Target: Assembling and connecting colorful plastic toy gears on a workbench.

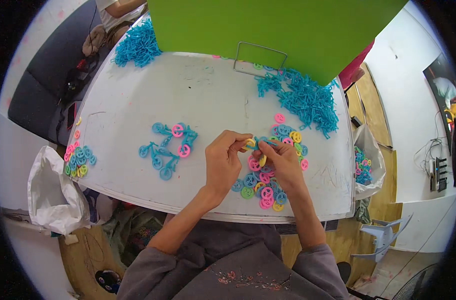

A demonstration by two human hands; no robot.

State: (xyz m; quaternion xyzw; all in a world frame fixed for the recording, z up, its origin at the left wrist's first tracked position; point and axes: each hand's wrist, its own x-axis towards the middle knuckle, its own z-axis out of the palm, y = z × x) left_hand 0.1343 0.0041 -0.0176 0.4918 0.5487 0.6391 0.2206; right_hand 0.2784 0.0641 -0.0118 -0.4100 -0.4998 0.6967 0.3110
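Observation:
Above the wheel pile, my two hands meet. My left hand (pixel 225 159) is closed, pinching a yellow plastic wheel (pixel 248 143) between thumb and fingertips. My right hand (pixel 284 166) is closed around a small blue plastic toy bicycle frame (pixel 261 141), which touches that wheel and is partly hidden by the fingers. Another yellow wheel (pixel 263 160) shows just under the right fingers; I cannot tell whether it is joined to the frame. Below and around lie loose pink, blue, green and yellow wheels (pixel 250 180). Left of my hands sit several toy bicycles (pixel 165 151) with blue and pink wheels.
Blue frames are heaped at the far right (pixel 308 100) and far left (pixel 137 46) of the white table (pixel 208 95). A green panel (pixel 278 25) stands at the back. More wheels (pixel 79 161) lie by the left edge. White sacks hang left (pixel 55 195) and right (pixel 373 150).

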